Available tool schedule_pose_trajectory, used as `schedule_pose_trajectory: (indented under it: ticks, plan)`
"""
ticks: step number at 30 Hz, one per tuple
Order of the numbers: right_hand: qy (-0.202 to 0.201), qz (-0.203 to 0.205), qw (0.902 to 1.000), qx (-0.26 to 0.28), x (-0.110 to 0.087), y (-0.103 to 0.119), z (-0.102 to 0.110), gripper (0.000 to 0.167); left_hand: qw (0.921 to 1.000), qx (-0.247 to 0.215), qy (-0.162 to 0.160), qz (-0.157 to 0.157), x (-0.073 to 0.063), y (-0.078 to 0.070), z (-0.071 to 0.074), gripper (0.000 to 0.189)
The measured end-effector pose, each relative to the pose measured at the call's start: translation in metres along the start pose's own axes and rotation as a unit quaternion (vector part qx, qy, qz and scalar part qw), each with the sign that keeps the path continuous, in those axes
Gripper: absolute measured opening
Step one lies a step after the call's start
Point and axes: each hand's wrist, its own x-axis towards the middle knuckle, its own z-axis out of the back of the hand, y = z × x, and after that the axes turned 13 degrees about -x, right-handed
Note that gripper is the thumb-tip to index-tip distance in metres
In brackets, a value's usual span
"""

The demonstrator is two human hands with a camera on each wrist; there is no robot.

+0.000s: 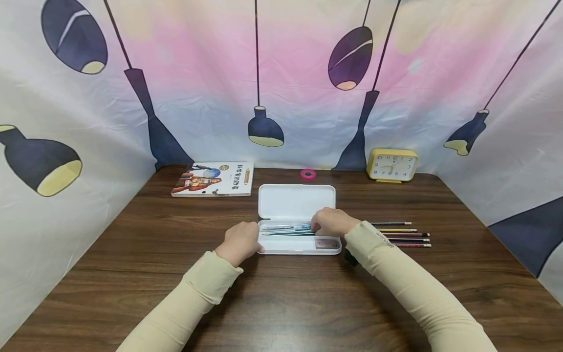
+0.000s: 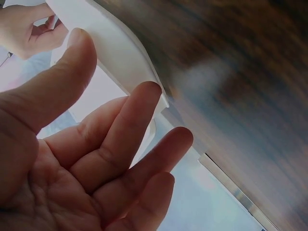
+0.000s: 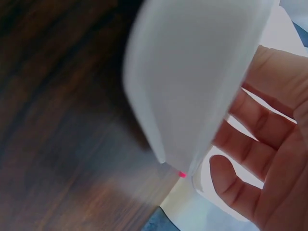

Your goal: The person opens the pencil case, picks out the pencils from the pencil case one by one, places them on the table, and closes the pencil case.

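A white pencil case [image 1: 299, 246] lies on the table with its lid [image 1: 296, 201] raised at the back. Inside are several slim pens and pencils [image 1: 286, 231], with a small brownish-pink item [image 1: 327, 243] in the front right part. At the case's left end is my left hand [image 1: 239, 242], its thumb touching the front corner; the left wrist view shows the other fingers [image 2: 139, 115] loosely extended beside the case. My right hand [image 1: 334, 222] reaches into the case's right side. The case wall hides its fingertips in the right wrist view, so I cannot see what they hold.
Several pencils [image 1: 406, 234] lie in a row to the right of the case. Behind stand a yellow clock [image 1: 393, 165] at right, a pink ring-shaped roll [image 1: 308, 174] in the middle and a book [image 1: 215, 179] at left. A lamp-patterned cloth [image 1: 303, 127] hangs around the table.
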Motion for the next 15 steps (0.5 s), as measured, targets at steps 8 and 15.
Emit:
schedule_pose_trajectory:
  ticks: [8,15]
  plan:
    - [-0.008,-0.013,0.9995,-0.027,0.0008,0.0001,-0.0001,0.002,1.0,-0.002,0.0,-0.001,0.001,0.0008,-0.0009,0.032]
    - [-0.038,-0.005,0.9983,-0.044,-0.0018,-0.0001,-0.003,0.011,1.0,0.0,-0.001,-0.002,0.0009,0.0007,-0.0001,0.033]
